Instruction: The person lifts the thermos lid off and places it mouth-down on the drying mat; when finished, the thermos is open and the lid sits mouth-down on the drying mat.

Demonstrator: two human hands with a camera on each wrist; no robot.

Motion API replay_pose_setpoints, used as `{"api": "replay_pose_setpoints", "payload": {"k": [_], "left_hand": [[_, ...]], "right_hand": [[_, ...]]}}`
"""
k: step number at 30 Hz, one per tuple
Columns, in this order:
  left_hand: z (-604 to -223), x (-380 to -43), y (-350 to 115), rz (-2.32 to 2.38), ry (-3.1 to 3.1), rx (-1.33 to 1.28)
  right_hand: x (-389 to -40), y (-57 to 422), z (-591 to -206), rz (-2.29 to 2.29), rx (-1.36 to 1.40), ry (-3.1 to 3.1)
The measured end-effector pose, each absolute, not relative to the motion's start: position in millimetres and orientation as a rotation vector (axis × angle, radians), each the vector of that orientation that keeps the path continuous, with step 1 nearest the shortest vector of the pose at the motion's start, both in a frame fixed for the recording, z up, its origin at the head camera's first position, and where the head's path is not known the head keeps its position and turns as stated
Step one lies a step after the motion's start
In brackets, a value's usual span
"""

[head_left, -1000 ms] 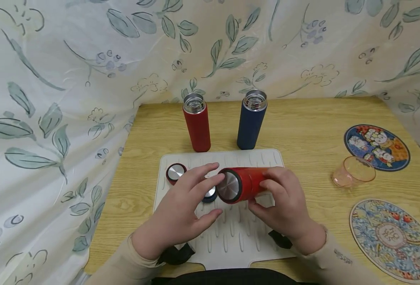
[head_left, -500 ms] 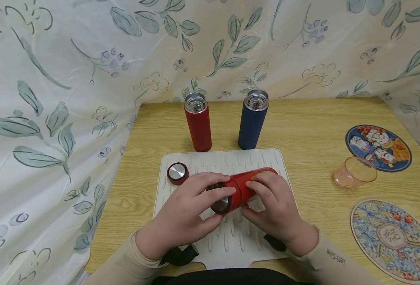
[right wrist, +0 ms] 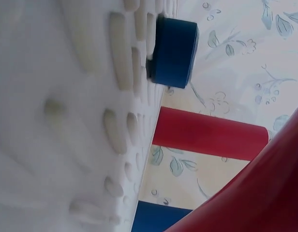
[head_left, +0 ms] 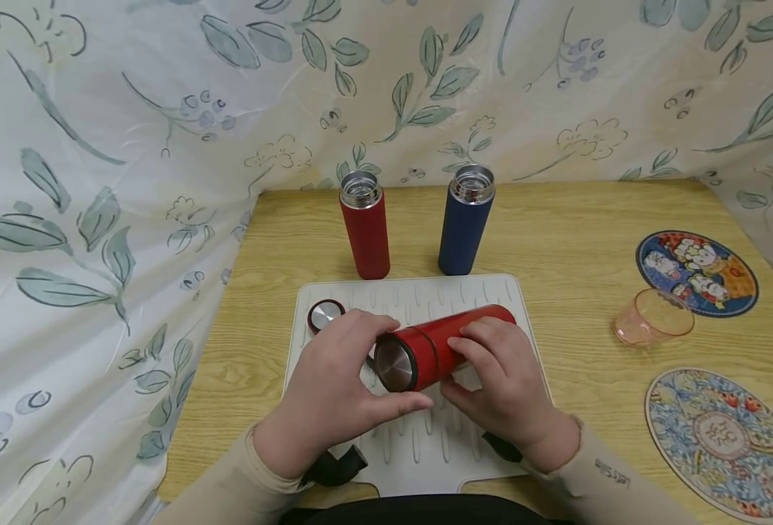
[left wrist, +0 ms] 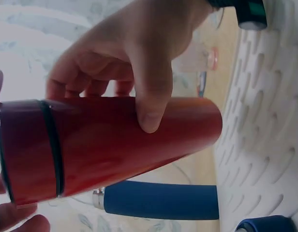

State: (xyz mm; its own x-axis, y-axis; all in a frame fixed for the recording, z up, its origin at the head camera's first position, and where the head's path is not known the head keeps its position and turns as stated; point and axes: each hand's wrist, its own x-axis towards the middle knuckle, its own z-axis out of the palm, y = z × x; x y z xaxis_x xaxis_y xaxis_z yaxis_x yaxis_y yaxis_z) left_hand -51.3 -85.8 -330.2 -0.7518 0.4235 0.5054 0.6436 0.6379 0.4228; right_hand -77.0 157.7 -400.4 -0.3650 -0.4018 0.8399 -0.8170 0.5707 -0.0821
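Note:
My right hand [head_left: 507, 390] grips a red thermos bottle [head_left: 435, 343] by its body, thumb and fingers on opposite sides. The thermos is tilted over the white board, its silver-topped lid facing left, with a dark seam between lid and body. Around that lid my left hand [head_left: 334, 394] stands spread, thumb straight below and fingers behind; whether a fingertip touches it is unclear. A loose dark red lid [head_left: 326, 313] lies on the board near the left fingers. One blue lid [right wrist: 175, 53], mostly hidden in the head view, sits on the board too.
Behind the white ridged board [head_left: 419, 467] stand a lidless dark red thermos [head_left: 368, 240] and a lidless blue thermos [head_left: 463, 233]. On the right are a pink clear glass [head_left: 652, 321], a blue cartoon coaster [head_left: 731, 273] and a floral coaster [head_left: 721, 437]. Patterned cloth hangs behind and left.
The red thermos has come lower and left, tilting its lid end toward the person. My left hand gripped the lid half a second ago; its fingers have since spread away.

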Motion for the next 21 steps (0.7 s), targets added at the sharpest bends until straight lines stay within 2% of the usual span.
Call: {"api": "replay_pose_setpoints", "payload": {"k": [6,9,15,21], "left_hand": [[-332.7,-54.8,-91.4,-0.795,-2.387,-1.210],[-332.6,-56.1,-91.5,-0.784,-2.323,-1.289],[-327.6,-57.7,-89.0,-0.809,-2.282,-1.231],[-323.6,-56.3,-86.9,-0.854,-2.375,-1.010]], "right_hand": [[-79.8,157.0,-396.4,0.684,0.928,-1.929],[-80.1,156.9,-395.0,0.703,0.933,-1.928],[-79.8,156.3,-393.5,0.742,0.963,-1.931],[-79.8,156.6,-390.3,0.755,1.000,-1.932]]}}
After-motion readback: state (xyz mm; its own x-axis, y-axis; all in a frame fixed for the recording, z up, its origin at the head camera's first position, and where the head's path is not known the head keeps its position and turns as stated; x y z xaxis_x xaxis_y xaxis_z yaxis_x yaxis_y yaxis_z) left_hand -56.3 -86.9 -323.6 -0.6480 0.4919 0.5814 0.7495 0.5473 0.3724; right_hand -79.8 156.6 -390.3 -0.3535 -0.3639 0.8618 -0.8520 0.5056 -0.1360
